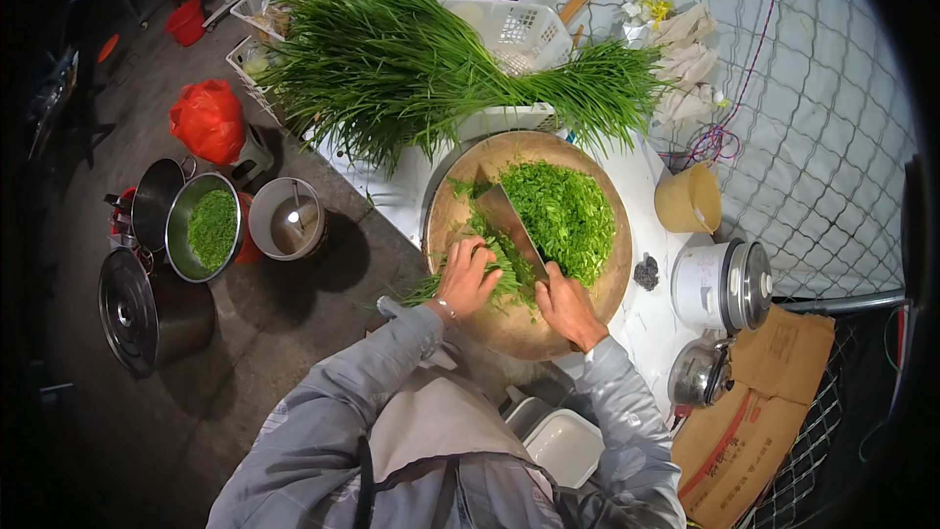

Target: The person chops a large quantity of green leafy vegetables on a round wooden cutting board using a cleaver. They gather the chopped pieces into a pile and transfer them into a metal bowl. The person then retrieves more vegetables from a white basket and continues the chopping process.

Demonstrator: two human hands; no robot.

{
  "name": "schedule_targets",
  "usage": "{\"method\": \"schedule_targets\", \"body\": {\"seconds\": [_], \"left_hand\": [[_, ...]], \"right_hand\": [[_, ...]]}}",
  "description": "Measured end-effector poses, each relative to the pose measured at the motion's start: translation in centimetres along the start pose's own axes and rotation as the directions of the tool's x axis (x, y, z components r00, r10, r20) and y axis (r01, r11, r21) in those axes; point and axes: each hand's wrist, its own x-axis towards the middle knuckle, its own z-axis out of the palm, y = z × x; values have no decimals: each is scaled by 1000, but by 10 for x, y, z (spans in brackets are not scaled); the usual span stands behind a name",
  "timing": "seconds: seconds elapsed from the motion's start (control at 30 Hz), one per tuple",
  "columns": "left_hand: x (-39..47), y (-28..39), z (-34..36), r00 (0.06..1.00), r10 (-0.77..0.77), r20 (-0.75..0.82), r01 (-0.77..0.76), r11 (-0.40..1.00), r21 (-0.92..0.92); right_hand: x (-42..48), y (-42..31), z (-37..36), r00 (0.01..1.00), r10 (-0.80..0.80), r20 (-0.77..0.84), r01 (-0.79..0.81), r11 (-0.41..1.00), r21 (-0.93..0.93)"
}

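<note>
My right hand (567, 306) is closed around the handle of a broad cleaver (512, 224), whose blade slants up and left over a round wooden chopping board (507, 338). My left hand (465, 275) presses on a bundle of uncut Chinese chives (507, 258) just left of the blade, fingers curled over the stalks. Their ends stick out past the board's left edge. A heap of chopped chives (569, 220) covers the board to the right of the cleaver. Some cut bits lie along the blade's left side as well.
Long whole chives (411, 66) lie across white plastic baskets (514, 22) behind the board. To the right stand a yellow tub (687, 198), an electric cooker (705, 285) and a kettle (694, 375). On the left are a steel bowl of chopped greens (213, 228), a bucket (286, 217) and a lidded pot (132, 312).
</note>
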Motion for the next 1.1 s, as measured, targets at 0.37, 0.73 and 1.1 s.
{"method": "schedule_targets", "body": {"seconds": [0.37, 0.73, 1.1], "left_hand": [[-21, -14, -4, 992, 79, 96, -80, 997, 6], [-9, -12, -16, 993, 46, 109, -39, 997, -60], [-24, -19, -21, 988, 90, 129, -88, 996, -22]], "right_hand": [[-41, -35, -32, 994, 26, 103, -15, 994, -104], [-12, -1, 29, 1000, 19, 15, -18, 997, -72], [-36, -36, -3, 993, 59, 101, -49, 994, -98]]}}
